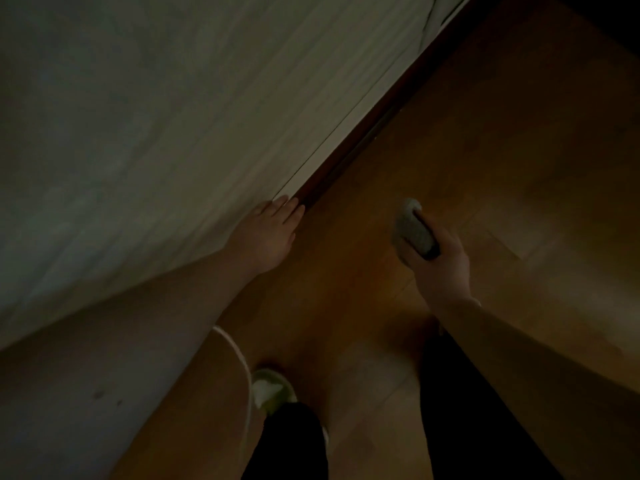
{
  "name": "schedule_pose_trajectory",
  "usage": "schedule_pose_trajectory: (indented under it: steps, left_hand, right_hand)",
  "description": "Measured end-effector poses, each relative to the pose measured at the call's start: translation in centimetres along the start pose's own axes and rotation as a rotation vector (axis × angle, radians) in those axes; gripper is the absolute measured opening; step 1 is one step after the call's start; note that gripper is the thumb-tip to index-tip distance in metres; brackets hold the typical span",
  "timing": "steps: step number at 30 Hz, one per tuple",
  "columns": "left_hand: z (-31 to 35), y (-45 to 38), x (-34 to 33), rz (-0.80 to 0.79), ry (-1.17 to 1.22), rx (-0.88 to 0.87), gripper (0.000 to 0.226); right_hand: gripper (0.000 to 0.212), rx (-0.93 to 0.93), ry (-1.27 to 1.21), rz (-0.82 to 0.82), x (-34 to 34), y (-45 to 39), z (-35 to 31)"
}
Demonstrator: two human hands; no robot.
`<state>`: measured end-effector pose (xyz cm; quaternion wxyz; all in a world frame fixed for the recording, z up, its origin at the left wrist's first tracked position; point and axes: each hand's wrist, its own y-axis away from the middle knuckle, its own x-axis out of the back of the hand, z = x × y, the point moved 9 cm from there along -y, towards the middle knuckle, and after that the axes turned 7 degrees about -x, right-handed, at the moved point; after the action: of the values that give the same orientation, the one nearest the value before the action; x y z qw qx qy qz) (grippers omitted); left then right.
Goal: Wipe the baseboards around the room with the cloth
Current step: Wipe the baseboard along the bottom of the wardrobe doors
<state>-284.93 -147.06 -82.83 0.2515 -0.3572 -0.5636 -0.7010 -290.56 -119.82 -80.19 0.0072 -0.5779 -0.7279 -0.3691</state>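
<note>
A dark brown baseboard (360,147) runs diagonally from lower left to upper right, between the pale wall (173,116) and the wooden floor. My left hand (268,233) lies flat with straight fingers against the wall, its fingertips just above the baseboard. My right hand (440,258) grips a bunched grey cloth (410,230) above the floor, a little to the right of the baseboard and apart from it. The scene is dim and blurred.
The wooden floor (502,150) stretches to the right. A white cord (239,358) curves down beside the wall at the bottom. My foot in a light slipper (272,389) and dark trouser legs (291,445) stand below the hands.
</note>
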Motion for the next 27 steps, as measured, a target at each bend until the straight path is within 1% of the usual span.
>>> schedule_pose_trajectory:
  steps: [2,5,9,11,12,14,16,18,21,24,27]
  left_hand:
    - [0.0,-2.4,0.1,0.012,0.005,-0.007,0.056]
    - [0.6,-6.1,-0.1,0.024,-0.009,-0.081,0.055]
    - [0.6,-11.9,-0.3,0.114,-0.078,-0.166,0.054]
    - [0.0,-14.5,-0.7,0.178,-0.184,-0.161,0.055]
    - [-0.4,-15.6,-0.9,0.198,-0.260,-0.131,0.055]
    - [-1.0,-16.6,-2.1,0.227,-0.493,-0.040,0.057]
    - [-1.5,-16.9,-4.0,0.219,-0.728,0.009,0.061]
    - [-1.8,-16.9,-5.1,0.204,-0.866,0.036,0.063]
    - [-2.5,-17.6,-5.8,0.186,-0.988,0.057,0.068]
    - [-2.3,-17.5,-5.8,0.201,-1.079,0.049,0.072]
    - [-2.3,-16.3,-5.5,0.160,-1.084,0.028,0.070]
  right_hand:
    - [0.056,-0.007,0.008,0.006,-0.5,-1.3,1.1]
    - [0.056,-0.012,-0.039,0.020,-1.7,-3.5,2.9]
    - [0.055,0.066,-0.121,0.079,-4.9,-8.8,4.6]
    - [0.057,0.106,-0.146,0.131,-6.4,-12.4,5.3]
    - [0.057,0.110,-0.159,0.161,-6.9,-14.4,5.6]
    - [0.059,0.112,-0.162,0.223,-7.7,-18.3,6.1]
    - [0.061,0.131,-0.168,0.272,-8.2,-21.9,6.3]
    - [0.063,0.161,-0.159,0.292,-8.3,-25.4,6.0]
    - [0.065,0.159,-0.114,0.302,-8.0,-29.8,5.6]
    - [0.064,0.133,-0.090,0.290,-7.4,-32.2,5.1]
    - [0.065,0.082,-0.035,0.149,-9.3,-32.3,3.4]
